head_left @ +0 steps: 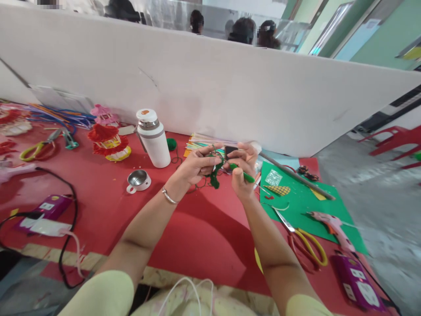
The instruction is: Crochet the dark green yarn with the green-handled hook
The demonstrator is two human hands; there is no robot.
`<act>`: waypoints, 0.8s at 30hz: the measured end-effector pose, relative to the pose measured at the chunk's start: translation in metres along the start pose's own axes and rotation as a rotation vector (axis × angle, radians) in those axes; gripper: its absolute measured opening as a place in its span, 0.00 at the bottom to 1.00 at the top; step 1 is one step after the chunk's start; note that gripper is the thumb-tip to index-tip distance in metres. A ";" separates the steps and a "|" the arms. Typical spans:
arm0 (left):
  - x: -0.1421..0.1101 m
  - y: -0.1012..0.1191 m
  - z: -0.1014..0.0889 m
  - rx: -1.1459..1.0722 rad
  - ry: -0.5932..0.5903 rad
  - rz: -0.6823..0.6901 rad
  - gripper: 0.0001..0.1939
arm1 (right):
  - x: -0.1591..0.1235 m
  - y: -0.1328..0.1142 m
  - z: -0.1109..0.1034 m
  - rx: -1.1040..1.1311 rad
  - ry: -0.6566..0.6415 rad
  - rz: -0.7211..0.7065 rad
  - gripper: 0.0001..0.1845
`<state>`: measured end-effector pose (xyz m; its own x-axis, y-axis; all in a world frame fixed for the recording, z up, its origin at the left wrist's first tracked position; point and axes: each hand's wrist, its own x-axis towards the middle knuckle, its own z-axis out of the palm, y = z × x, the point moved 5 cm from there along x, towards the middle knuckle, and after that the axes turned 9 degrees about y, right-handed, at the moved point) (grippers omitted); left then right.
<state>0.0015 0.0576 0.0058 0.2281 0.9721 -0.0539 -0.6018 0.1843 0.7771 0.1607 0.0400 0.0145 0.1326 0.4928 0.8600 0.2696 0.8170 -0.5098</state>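
Both hands meet above the red table (204, 232). My left hand (197, 166), with a silver bangle on its wrist, pinches a small piece of green yarn work (215, 177) whose strand trails toward a green yarn ball (171, 143). My right hand (242, 169) is closed round a green-handled crochet hook (242, 173) whose tip reaches into the yarn piece. Both sets of fingers are curled.
A white flask (153, 138) and its steel cup (138, 180) stand to the left, beside a red-and-yellow paper lantern (108, 142). Yellow-handled scissors (304, 243), a pink glue gun (332, 226) and green paper (302, 204) lie to the right. A white partition (210, 87) runs behind, with people beyond it.
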 end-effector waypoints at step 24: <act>-0.001 0.022 -0.023 0.288 -0.127 -0.055 0.26 | 0.008 0.008 -0.013 0.104 -0.308 -0.070 0.06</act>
<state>-0.0298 0.0646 0.0086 0.3587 0.9328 -0.0359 -0.3485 0.1695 0.9218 0.1764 0.0469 0.0180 -0.1820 0.4889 0.8532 0.1668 0.8704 -0.4632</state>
